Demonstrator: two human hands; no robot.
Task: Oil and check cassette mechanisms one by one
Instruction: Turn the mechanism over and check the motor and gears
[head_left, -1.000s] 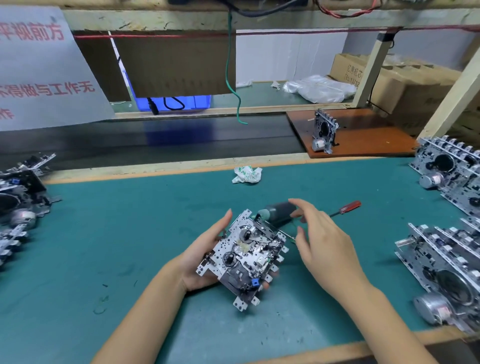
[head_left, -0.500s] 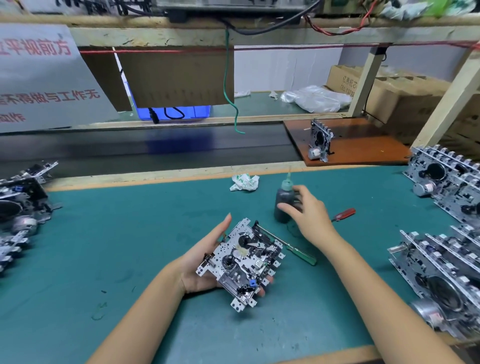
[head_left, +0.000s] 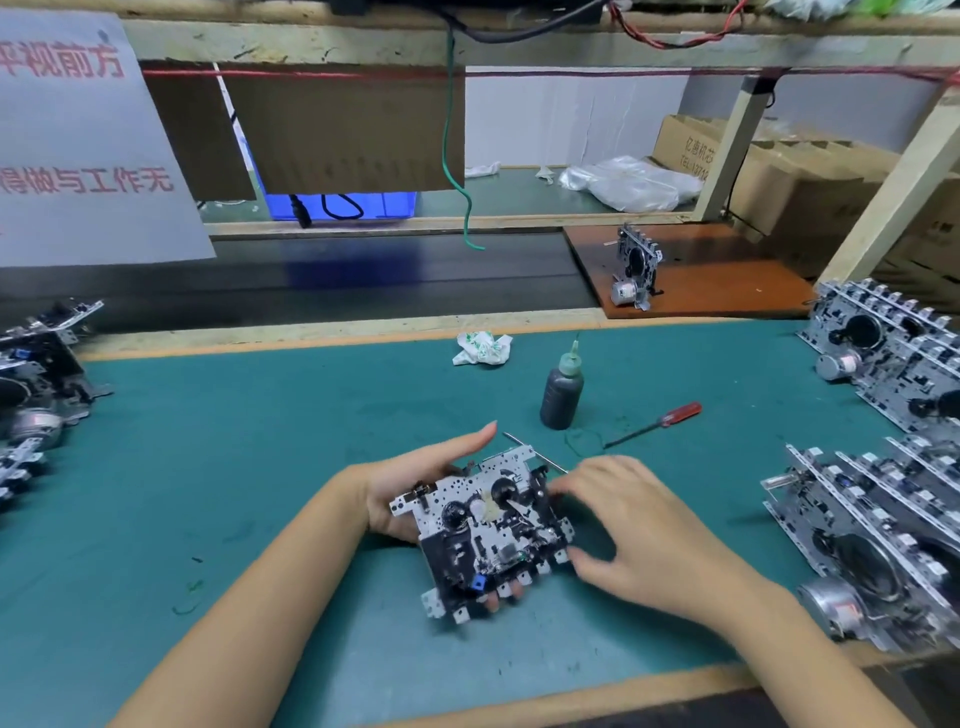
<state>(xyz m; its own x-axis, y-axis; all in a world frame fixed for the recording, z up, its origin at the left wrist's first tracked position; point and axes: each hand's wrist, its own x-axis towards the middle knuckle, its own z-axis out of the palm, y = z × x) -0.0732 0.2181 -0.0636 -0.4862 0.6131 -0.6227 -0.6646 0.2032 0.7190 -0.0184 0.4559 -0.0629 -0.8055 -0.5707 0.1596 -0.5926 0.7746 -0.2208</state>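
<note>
A left hand (head_left: 415, 486) cradles a cassette mechanism (head_left: 485, 530) from beneath, fingers spread under its chassis, steadying it for inspection; right hand (head_left: 639, 525), fingers loosely curled, touches its edge. Behind the mechanism stands the oil bottle (head_left: 562, 389), released.

Two bare forearms enter from the lower edge, one at about 7 o'clock and the other at about 5 o'clock. No sleeve, cuff, watch, bracelet or glove shows on either arm as far as the edge. The left hand (head_left: 415, 483) and the right hand (head_left: 639, 530) wear no rings that can be seen. Fingernails are short and unpainted where visible; the right hand's fingertips are slightly blurred.
</note>
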